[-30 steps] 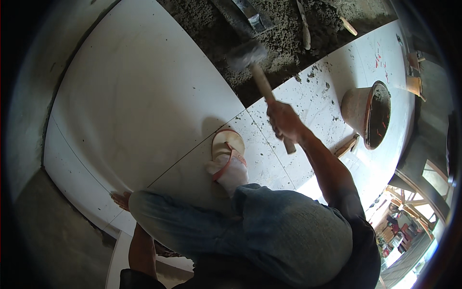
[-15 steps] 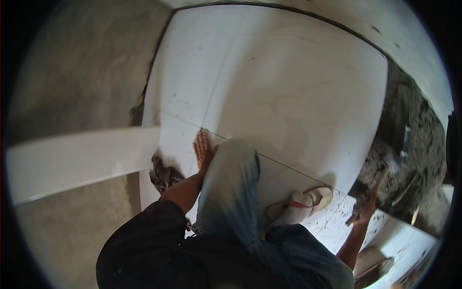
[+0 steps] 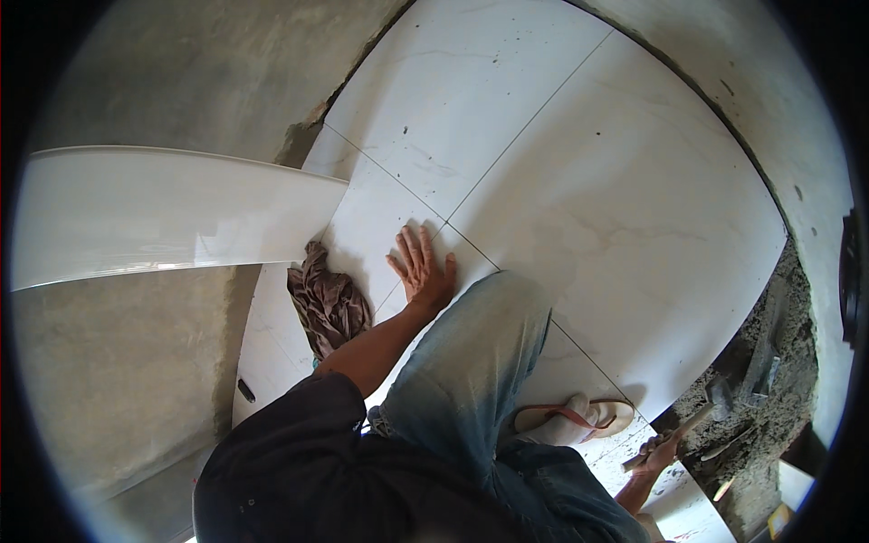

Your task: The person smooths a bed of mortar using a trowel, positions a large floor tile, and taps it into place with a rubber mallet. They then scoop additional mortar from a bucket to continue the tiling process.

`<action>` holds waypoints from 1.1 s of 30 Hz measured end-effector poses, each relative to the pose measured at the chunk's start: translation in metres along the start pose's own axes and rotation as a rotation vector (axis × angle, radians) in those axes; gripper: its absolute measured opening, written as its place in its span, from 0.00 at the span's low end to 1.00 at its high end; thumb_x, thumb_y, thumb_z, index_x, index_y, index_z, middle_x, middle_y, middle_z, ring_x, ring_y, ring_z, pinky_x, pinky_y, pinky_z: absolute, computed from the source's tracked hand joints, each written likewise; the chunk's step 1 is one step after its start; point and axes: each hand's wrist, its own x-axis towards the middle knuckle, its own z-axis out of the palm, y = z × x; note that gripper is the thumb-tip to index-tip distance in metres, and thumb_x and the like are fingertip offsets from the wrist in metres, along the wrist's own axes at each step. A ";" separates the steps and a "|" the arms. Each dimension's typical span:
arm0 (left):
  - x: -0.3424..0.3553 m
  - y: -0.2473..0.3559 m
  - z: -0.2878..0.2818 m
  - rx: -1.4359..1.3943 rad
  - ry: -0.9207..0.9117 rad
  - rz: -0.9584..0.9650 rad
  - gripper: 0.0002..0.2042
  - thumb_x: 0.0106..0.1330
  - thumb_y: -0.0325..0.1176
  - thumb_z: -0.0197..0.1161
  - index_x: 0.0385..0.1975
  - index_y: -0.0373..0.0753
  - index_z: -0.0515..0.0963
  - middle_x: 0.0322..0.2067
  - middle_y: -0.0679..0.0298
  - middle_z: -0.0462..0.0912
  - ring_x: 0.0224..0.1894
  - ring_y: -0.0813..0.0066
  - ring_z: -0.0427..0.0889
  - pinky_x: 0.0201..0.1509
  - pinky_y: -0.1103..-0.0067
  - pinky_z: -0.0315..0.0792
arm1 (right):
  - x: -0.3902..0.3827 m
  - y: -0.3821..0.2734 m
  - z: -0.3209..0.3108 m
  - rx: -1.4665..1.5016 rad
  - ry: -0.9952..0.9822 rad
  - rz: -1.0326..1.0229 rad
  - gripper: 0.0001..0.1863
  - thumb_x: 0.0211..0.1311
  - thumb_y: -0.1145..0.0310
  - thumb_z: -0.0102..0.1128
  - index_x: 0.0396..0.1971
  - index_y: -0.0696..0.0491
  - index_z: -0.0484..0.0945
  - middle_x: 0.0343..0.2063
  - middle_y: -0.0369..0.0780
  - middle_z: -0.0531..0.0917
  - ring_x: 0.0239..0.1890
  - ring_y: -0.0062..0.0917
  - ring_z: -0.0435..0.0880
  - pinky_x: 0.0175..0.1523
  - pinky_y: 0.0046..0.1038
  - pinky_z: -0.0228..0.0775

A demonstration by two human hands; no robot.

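My left hand lies flat on the white floor tiles, fingers spread, near the corner where several joints cross. My right hand is closed around the wooden handle of a mallet. Its grey head is over the rough mortar bed at the right edge of the tiles. Beside my left forearm a crumpled brown cloth rests on the tiles. My bent knee is close to the left hand.
A long white panel juts in from the left. A grey trowel-like tool lies on the mortar. My sandalled foot stands on the tiles. A small black object lies at lower left. Plastered walls border the floor.
The view has turned, so the tiles and panel appear shifted. My left hand's fingers are spread wider on the tile. The mallet stays in my right hand, its head less blurred.
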 end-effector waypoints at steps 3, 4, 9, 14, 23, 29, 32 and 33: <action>0.020 0.007 -0.012 0.030 -0.054 0.177 0.39 0.67 0.54 0.45 0.70 0.39 0.40 0.71 0.48 0.33 0.73 0.52 0.28 0.69 0.49 0.23 | 0.008 0.011 -0.002 0.013 -0.019 0.008 0.23 0.69 0.43 0.42 0.23 0.45 0.59 0.11 0.28 0.58 0.06 0.11 0.56 0.06 0.16 0.54; 0.029 0.011 -0.014 0.026 -0.036 0.170 0.38 0.66 0.51 0.48 0.70 0.37 0.43 0.71 0.50 0.35 0.73 0.53 0.30 0.70 0.50 0.25 | 0.005 0.008 0.009 0.025 0.026 -0.040 0.23 0.70 0.43 0.40 0.22 0.45 0.59 0.10 0.27 0.57 0.06 0.11 0.56 0.06 0.16 0.54; 0.038 0.021 -0.008 0.040 -0.050 0.311 0.39 0.66 0.52 0.47 0.69 0.34 0.44 0.71 0.51 0.38 0.74 0.55 0.31 0.71 0.51 0.26 | -0.006 -0.010 0.032 0.026 -0.012 -0.036 0.23 0.70 0.43 0.39 0.21 0.45 0.58 0.08 0.27 0.56 0.06 0.11 0.55 0.06 0.18 0.55; 0.013 -0.014 -0.009 0.336 -0.096 0.936 0.40 0.63 0.55 0.46 0.69 0.36 0.46 0.71 0.53 0.41 0.73 0.54 0.35 0.71 0.51 0.29 | 0.004 -0.009 0.032 0.015 0.004 -0.065 0.24 0.69 0.42 0.41 0.21 0.45 0.57 0.09 0.27 0.56 0.06 0.11 0.55 0.06 0.17 0.54; -0.040 -0.121 -0.048 0.076 -0.586 1.266 0.24 0.63 0.36 0.54 0.61 0.42 0.65 0.65 0.57 0.60 0.70 0.60 0.52 0.72 0.54 0.39 | 0.002 -0.008 0.025 -0.521 0.198 -0.437 0.25 0.71 0.49 0.41 0.39 0.60 0.71 0.15 0.31 0.62 0.10 0.15 0.60 0.12 0.21 0.54; 0.050 0.052 -0.023 0.065 -0.104 0.427 0.34 0.69 0.50 0.42 0.70 0.40 0.45 0.72 0.55 0.37 0.73 0.53 0.32 0.71 0.53 0.28 | 0.000 -0.025 0.075 -0.974 -0.328 -1.043 0.15 0.69 0.63 0.46 0.44 0.59 0.71 0.31 0.51 0.79 0.31 0.50 0.78 0.36 0.40 0.70; 0.100 0.142 -0.021 0.149 -0.045 0.468 0.36 0.69 0.56 0.36 0.70 0.40 0.43 0.72 0.55 0.36 0.73 0.54 0.30 0.71 0.51 0.27 | -0.010 -0.062 0.151 -1.310 -0.538 -0.955 0.13 0.68 0.61 0.48 0.40 0.57 0.68 0.30 0.52 0.79 0.34 0.53 0.79 0.37 0.48 0.71; 0.116 0.167 -0.018 0.139 -0.037 0.476 0.36 0.69 0.56 0.36 0.70 0.40 0.43 0.72 0.55 0.36 0.73 0.54 0.30 0.71 0.51 0.27 | -0.010 -0.081 0.175 -1.430 -0.571 -0.896 0.14 0.68 0.60 0.49 0.39 0.57 0.67 0.29 0.53 0.79 0.34 0.54 0.78 0.37 0.50 0.71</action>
